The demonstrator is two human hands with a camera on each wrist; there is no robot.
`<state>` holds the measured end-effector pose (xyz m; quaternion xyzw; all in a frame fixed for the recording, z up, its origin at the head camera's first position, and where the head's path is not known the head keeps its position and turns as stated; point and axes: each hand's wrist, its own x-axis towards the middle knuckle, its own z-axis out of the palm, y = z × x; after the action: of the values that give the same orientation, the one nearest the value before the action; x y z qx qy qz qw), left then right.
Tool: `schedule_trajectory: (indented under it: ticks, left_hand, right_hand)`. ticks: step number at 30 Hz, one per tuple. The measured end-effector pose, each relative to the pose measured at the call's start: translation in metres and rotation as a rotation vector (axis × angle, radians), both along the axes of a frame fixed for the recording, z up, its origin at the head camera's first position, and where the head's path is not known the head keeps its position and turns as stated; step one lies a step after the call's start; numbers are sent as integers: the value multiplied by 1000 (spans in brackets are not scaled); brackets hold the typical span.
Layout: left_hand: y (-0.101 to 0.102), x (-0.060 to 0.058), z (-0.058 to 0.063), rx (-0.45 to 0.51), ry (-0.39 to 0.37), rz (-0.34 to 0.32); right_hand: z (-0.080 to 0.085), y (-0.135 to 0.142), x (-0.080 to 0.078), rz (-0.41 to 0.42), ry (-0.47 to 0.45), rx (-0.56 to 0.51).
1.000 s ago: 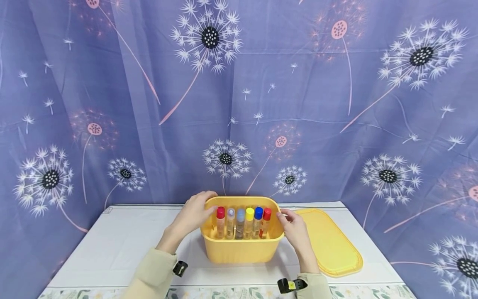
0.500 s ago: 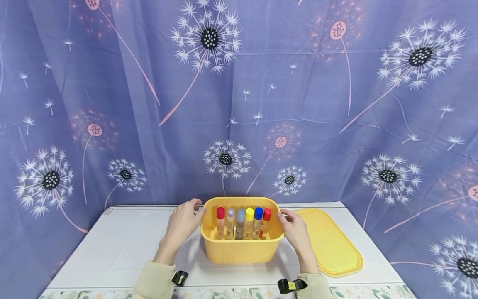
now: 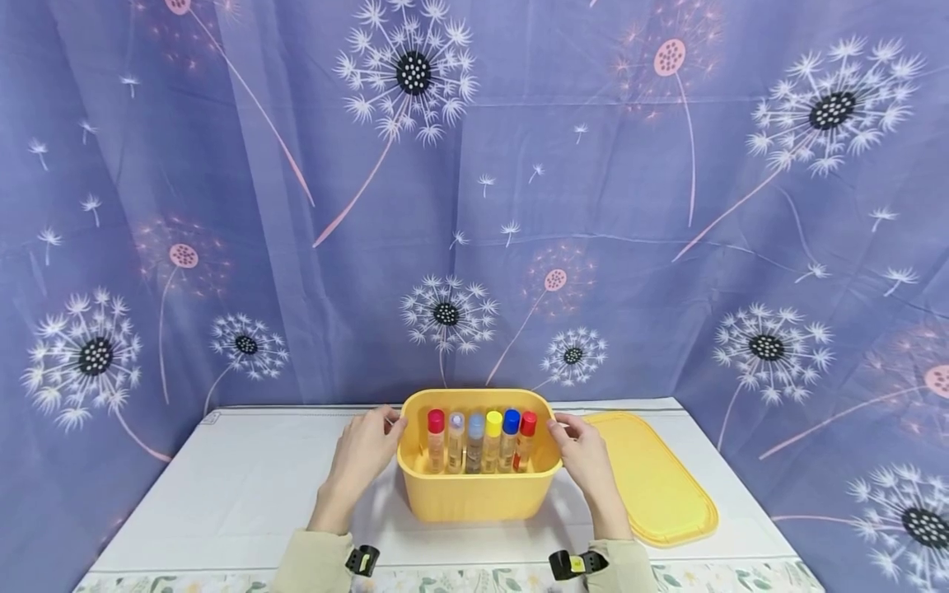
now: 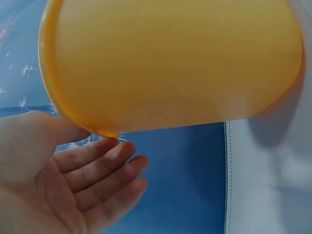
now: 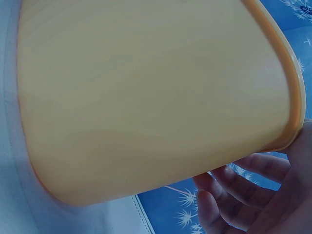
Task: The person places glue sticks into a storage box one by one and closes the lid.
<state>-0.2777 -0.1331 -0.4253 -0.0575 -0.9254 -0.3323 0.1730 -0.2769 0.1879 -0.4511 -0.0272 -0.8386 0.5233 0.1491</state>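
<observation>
A yellow plastic storage box [image 3: 478, 499] stands on the white tabletop, its mouth facing up. Inside it, several clear tubes [image 3: 474, 457] stand upright in a row, with red, pale, blue and yellow caps. My left hand [image 3: 362, 452] pinches the box's left rim, thumb at the edge and fingers outside below it. In the left wrist view, the left fingers [image 4: 109, 168] spread beneath the rim. On the other side, my right hand [image 3: 585, 457] holds the right rim, thumb over the edge. The right wrist view has its fingers [image 5: 243, 187] curled along the outer wall.
A yellow lid [image 3: 663, 486] lies flat on the table to the right of the box. Behind the table hangs a purple curtain [image 3: 356, 329] with dandelion prints. A floral strip [image 3: 460, 579] runs along the table's front edge.
My left hand has drawn back from over the box's left side, near the red-capped tube, to its left rim. The right hand, box and tubes keep their places.
</observation>
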Motion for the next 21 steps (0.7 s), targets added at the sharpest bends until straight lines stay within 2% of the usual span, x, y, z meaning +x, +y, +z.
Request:
schedule_trajectory:
  ticks: [8, 12, 17, 21]
  left_hand:
    - [1, -3, -7, 44, -14, -30]
    - [1, -5, -14, 109, 13, -34]
    - [2, -4, -22, 214, 3, -26]
    - [2, -6, -28, 255, 9, -28]
  right_hand:
    - [2, 0, -1, -3, 8, -4]
    - [2, 0, -3, -8, 11, 8]
    - [1, 0, -2, -2, 7, 2]
    - [0, 0, -2, 0, 1, -9]
